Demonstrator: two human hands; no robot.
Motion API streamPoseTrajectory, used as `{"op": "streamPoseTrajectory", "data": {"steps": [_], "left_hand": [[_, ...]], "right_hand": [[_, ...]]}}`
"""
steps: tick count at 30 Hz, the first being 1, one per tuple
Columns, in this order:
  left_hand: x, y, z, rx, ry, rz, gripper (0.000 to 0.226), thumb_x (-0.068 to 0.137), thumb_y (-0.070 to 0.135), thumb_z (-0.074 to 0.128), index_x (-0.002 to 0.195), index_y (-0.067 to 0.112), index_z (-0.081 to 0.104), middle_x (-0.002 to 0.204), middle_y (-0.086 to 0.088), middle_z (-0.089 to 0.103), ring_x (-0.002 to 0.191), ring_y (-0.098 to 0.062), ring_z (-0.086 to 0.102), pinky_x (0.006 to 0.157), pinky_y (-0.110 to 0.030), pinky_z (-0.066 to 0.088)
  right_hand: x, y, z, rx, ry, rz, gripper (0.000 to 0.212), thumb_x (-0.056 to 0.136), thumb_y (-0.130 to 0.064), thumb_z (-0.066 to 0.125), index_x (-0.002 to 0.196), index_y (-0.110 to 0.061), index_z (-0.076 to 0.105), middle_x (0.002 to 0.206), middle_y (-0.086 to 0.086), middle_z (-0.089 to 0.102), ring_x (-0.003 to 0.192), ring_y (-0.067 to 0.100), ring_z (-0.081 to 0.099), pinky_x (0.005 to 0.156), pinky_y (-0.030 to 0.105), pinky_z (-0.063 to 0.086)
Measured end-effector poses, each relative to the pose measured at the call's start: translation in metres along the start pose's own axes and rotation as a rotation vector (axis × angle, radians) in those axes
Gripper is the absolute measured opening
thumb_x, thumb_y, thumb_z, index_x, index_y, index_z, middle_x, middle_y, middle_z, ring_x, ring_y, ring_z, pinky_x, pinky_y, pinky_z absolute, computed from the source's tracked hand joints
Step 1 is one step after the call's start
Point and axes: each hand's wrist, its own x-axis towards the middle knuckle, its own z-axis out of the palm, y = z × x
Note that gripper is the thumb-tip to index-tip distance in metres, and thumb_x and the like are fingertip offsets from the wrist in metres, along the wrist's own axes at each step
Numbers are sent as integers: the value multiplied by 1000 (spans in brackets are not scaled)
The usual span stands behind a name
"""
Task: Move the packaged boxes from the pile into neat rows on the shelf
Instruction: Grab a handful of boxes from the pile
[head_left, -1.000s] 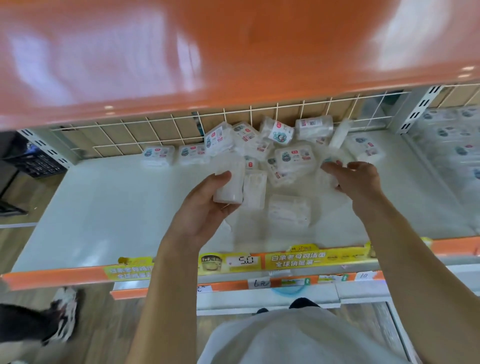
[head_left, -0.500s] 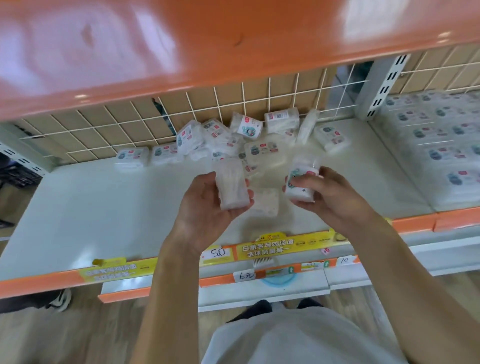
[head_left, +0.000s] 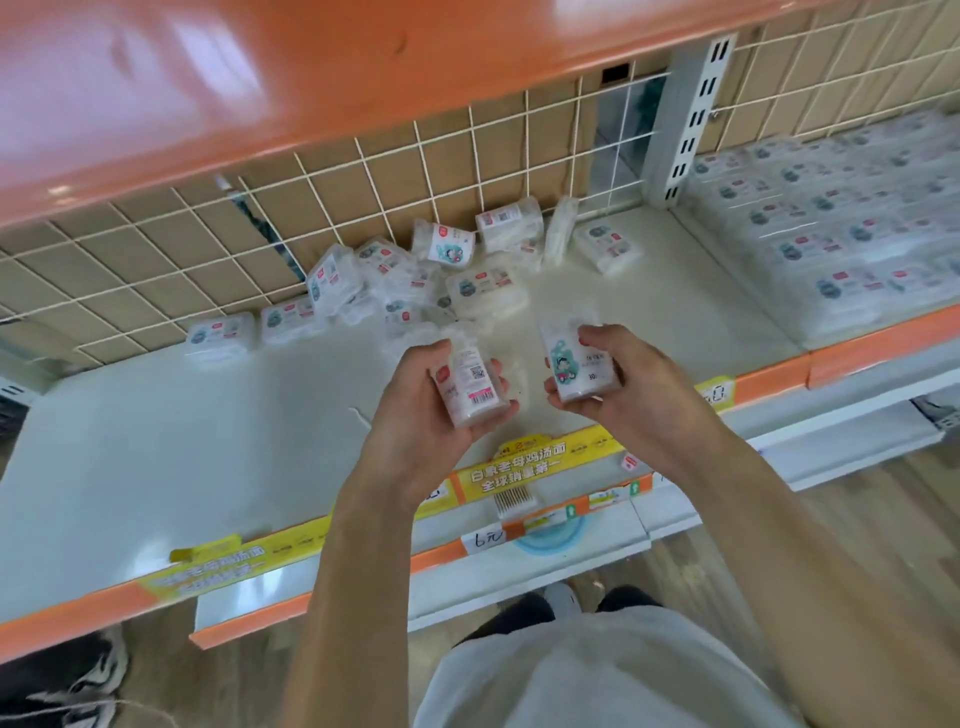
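**Two boxes in hand, a pile waiting behind**

At the far left of the shelf (head_left: 130, 441) the white deck lies bare up to two flat boxes (head_left: 221, 335) set side by side against the wire grid (head_left: 363, 171), which look like the start of a row. Right of them sits the pile (head_left: 441, 270), roughly a dozen clear packaged boxes tumbled at all angles; the exact count is hard to read through blur and overlap.

In front of the pile, above the shelf's front half, the left hand (head_left: 415, 415) has its grip wrapped round one box (head_left: 472, 384), barcode label facing up. Just beside it the right hand (head_left: 623, 384) clasps a second box (head_left: 571, 364), cartoon label facing up. So two are in hand, one each.

To place them well, I would turn both so the printed face matches the two already laid, carry them left, and set each down flat, touching its neighbour and square to the grid.

Further right, past the upright post (head_left: 691, 119), the next bay (head_left: 857, 249) holds many similar packs in tidy rows, too blurred to count.
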Motion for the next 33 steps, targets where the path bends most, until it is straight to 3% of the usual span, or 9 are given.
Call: {"op": "streamPoseTrajectory", "data": {"steps": [3,5,7,11,15,21,23,27,33], "left_hand": [[-4,5,1,54,-29,-19,45,89,28,51,127,5,53,111,-19,64,104,-31,64,93,-51,53],[-5,5,0,114,-23,-28,45,96,26,53,134,2,50,122,-19,65,111,-29,66,97,-51,53],[-5,3,-2,207,-47,-13,49,89,27,61,131,3,54,130,-18,64,118,-30,64,100,-49,52],[-4,-4,-4,487,-123,41,44,80,29,70,121,12,62,122,-11,70,115,-25,67,96,-41,54],[-1,-20,11,567,-177,47,48,74,29,75,117,12,63,103,-5,74,98,-17,72,82,-31,56],[10,-51,48,685,-293,49,52,69,30,87,115,17,65,99,-8,74,93,-22,72,88,-42,57],[13,-63,66,691,-339,46,54,66,31,84,115,18,66,100,-8,74,92,-21,71,89,-43,57],[25,-89,104,727,-423,41,56,65,32,90,115,21,67,111,-12,71,100,-24,70,83,-39,56],[46,-140,180,755,-505,37,56,66,30,85,117,19,65,112,-12,71,98,-23,70,80,-39,56]], "right_hand": [[-13,7,-2,-86,66,-81,31,88,-20,69,116,-5,66,112,18,71,105,32,69,89,43,56],[-25,8,-3,-153,96,-126,31,90,-18,69,120,-9,66,113,14,73,105,27,70,88,38,57],[-37,10,-4,-168,138,-160,33,88,-17,71,120,-11,67,112,12,73,101,25,71,84,34,56],[-63,14,-13,-126,245,-225,36,86,-11,73,121,-11,67,110,12,74,100,25,72,83,31,57],[-93,14,-28,-161,338,-267,38,86,-13,75,122,-14,67,110,11,75,102,29,72,94,38,57],[-127,11,-59,-195,522,-321,39,83,-19,80,120,-20,68,105,7,77,100,28,73,101,49,52],[-138,8,-74,-224,578,-346,38,82,-21,81,118,-22,68,106,6,76,99,29,73,98,51,54],[-156,-3,-108,-178,675,-407,34,83,-15,79,116,-18,69,109,8,73,95,27,73,78,36,62],[-176,-33,-180,-199,774,-435,43,78,-19,84,118,-20,68,109,6,74,95,21,74,81,34,59]]}}
